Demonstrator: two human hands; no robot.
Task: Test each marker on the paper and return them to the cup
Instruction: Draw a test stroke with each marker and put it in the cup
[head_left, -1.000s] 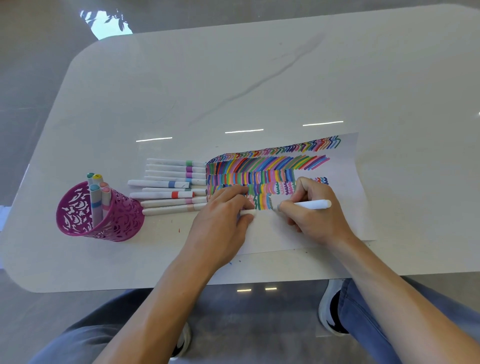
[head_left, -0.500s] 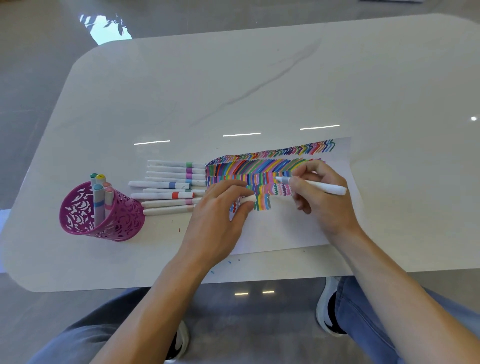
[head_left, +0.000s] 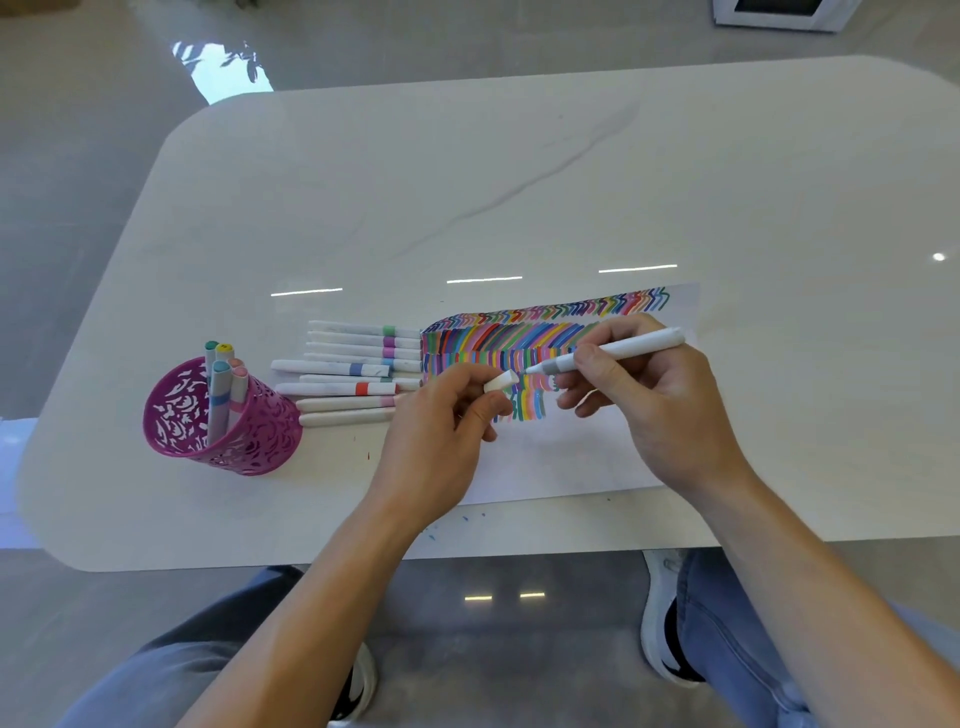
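Observation:
My right hand (head_left: 655, 395) grips a white marker (head_left: 631, 347) with a grey collar, raised above the paper (head_left: 566, 457) and tip pointing left. My left hand (head_left: 441, 436) pinches the marker's white cap (head_left: 501, 381), its open end facing the tip a short gap away. The paper carries dense rows of coloured strokes (head_left: 519, 343). Left of it lies a row of several white capped markers (head_left: 353, 371). A magenta cut-out cup (head_left: 228, 423) at the left holds several markers (head_left: 222, 387) upright.
The white table (head_left: 519, 197) has rounded corners; its near edge runs just below the paper. Small ink specks (head_left: 431, 535) dot the table by the near edge. My knees and shoes show under the table.
My right hand lifted the marker off the paper and turned its tip toward the left. My left hand rose from the paper with the cap, bringing it close to the tip.

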